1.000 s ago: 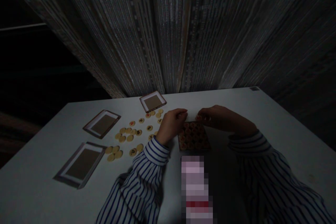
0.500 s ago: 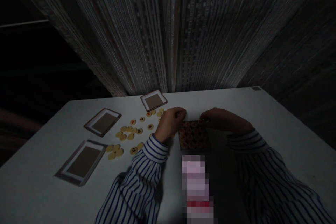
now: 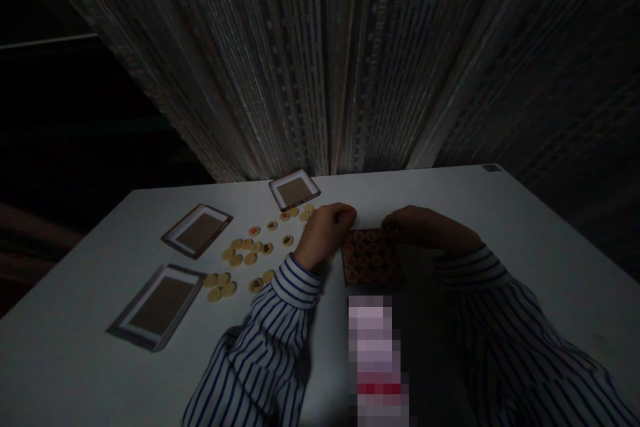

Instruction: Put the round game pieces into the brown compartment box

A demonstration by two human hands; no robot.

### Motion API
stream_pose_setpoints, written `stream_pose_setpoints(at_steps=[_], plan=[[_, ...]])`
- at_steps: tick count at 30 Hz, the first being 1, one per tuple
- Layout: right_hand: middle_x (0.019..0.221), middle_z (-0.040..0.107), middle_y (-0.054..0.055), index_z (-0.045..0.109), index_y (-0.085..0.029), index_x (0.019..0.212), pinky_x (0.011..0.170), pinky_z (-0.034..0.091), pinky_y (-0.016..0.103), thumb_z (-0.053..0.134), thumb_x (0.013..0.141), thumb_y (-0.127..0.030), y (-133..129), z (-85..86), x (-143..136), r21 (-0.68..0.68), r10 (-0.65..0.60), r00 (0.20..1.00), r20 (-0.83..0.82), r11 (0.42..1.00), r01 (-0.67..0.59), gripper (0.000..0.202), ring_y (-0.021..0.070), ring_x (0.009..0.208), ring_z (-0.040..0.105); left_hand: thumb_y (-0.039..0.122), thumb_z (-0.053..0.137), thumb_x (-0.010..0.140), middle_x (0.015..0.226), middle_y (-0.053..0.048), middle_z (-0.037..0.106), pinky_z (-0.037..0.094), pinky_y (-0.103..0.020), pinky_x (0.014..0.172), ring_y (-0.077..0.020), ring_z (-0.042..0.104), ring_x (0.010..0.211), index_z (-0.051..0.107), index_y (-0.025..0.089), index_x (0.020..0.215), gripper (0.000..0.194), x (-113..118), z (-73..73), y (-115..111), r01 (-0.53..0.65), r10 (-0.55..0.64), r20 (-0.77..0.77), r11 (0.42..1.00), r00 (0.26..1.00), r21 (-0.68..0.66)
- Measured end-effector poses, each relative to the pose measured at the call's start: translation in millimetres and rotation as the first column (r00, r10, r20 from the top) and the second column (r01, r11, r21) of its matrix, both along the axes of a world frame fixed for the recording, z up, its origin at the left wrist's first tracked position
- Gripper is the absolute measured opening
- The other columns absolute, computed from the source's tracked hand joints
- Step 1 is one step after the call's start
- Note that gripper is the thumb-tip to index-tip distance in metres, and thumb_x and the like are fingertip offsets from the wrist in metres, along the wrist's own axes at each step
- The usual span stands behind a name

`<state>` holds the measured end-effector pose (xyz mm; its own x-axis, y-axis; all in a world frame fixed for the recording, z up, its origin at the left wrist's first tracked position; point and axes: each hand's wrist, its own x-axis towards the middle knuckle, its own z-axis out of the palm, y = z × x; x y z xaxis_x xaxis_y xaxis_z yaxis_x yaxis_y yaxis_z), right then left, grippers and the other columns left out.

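A square dark box holds rows of round reddish-brown pieces on the white table. My left hand, fingers curled together, is at the box's upper left corner; what it holds, if anything, is hidden. At the upper right corner is my right hand, its fingers closed near the box edge, with their tips too dark to read. Left of my left hand lie several loose pale round pieces, some with red or dark marks.
Three shallow framed trays stand on the left part of the table: a near one, a middle one and a far one. A striped curtain hangs behind the table. A blurred pink patch lies below the box.
The view has shifted very slightly. Both hands keep their places at the box's upper corners.
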<state>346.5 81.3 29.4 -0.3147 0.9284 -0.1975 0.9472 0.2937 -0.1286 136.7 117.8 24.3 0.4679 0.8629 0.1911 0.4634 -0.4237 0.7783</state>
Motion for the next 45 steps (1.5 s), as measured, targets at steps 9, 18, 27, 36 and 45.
stream_pose_setpoints(at_steps=[9,18,27,36,45], plan=[[0.089,0.069,0.005,0.068,-0.022,0.094,0.062,0.043,0.026,0.049,0.079,-0.024,1.2,-1.5,0.3,0.002,0.010,0.999,-0.033,1.000,-0.010,0.024,0.0170,0.077,0.062,0.031,0.049,0.082,0.082,-0.005,0.070,0.045,-0.023,0.065,-0.0164,0.062,0.077,0.068,0.015,0.087,0.025,-1.8,-2.7,0.7,0.005,-0.005,0.001,1.000,1.000,0.005],[0.085,0.068,0.004,0.066,-0.022,0.091,0.060,0.041,0.025,0.048,0.079,-0.019,0.6,-2.4,4.8,0.027,0.037,0.999,-0.026,0.999,-0.036,0.022,0.0149,0.071,0.060,0.030,0.049,0.082,0.082,-0.005,0.070,0.045,-0.023,0.064,-0.0167,0.062,0.077,0.068,0.015,0.086,0.025,-3.1,-2.3,0.0,0.010,-0.010,-0.001,1.000,1.000,0.019],[0.088,0.068,0.004,0.065,-0.022,0.097,0.063,0.041,0.026,0.047,0.079,-0.018,2.4,-2.1,2.5,-0.020,0.034,0.998,-0.045,0.999,-0.035,0.025,0.0159,0.075,0.061,0.031,0.048,0.082,0.084,-0.005,0.070,0.045,-0.024,0.065,-0.0169,0.061,0.078,0.068,0.015,0.087,0.026,-2.9,-0.9,0.1,0.014,-0.013,-0.020,1.000,1.000,0.024],[0.084,0.069,0.003,0.066,-0.023,0.092,0.059,0.040,0.025,0.049,0.079,-0.019,1.5,-1.0,1.1,-0.006,0.024,0.999,-0.033,1.000,-0.025,0.022,0.0153,0.071,0.061,0.030,0.049,0.082,0.081,-0.005,0.070,0.046,-0.023,0.066,-0.0161,0.062,0.076,0.068,0.015,0.086,0.024,-2.1,-3.2,0.3,0.014,-0.014,-0.010,1.000,1.000,0.015],[0.086,0.068,0.003,0.065,-0.023,0.094,0.059,0.040,0.025,0.049,0.078,-0.019,1.7,-5.5,4.9,-0.003,0.033,0.998,-0.058,0.999,-0.033,0.023,0.0150,0.072,0.060,0.028,0.049,0.082,0.082,-0.005,0.070,0.044,-0.024,0.064,-0.0164,0.061,0.076,0.068,0.016,0.087,0.024,-2.9,-2.3,0.6,0.027,-0.025,-0.040,0.998,0.999,0.055]])
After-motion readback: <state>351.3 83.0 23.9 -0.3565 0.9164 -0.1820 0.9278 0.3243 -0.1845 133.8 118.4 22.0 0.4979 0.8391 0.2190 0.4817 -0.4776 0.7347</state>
